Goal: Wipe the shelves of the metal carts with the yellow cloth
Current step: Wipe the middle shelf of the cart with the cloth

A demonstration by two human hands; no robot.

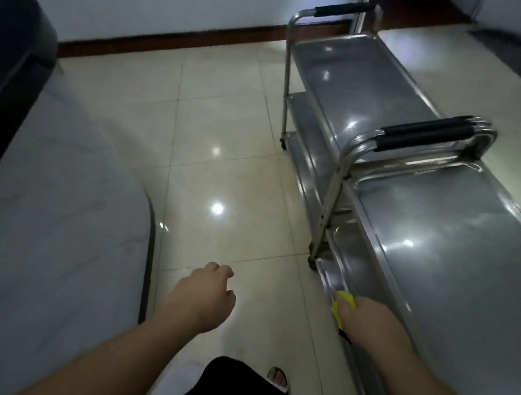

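- The right hand (369, 321) reaches down to a lower shelf (348, 275) of the near cart (453, 238), its fingers curled and clamped on the yellow cloth (343, 304).
- The yellow cloth is bunched under that hand, with only a small part showing at the fingertips; it sits at the front edge of the lower shelf, touching or just above the metal, and I cannot tell which.
- The left hand (203, 295) hangs over the floor (223, 121), well apart from the carts, fingers loosely curled and holding nothing.
- The near cart is stainless steel with a wide, shiny top shelf and a curved handle (427, 132) wrapped in black grip.
- The far cart (354, 74) stands end to end with it, just beyond the handle, with three shelves visible and its own black-gripped handle at the far end.
- The floor is glossy pale tile with bright light spots.
- A grey marbled tabletop (38, 227) with a dark rim lies at the left, and a dark rounded chair back (1, 40) rises behind it.
- A sandalled foot (279, 378) shows near the bottom, beside dark clothing.
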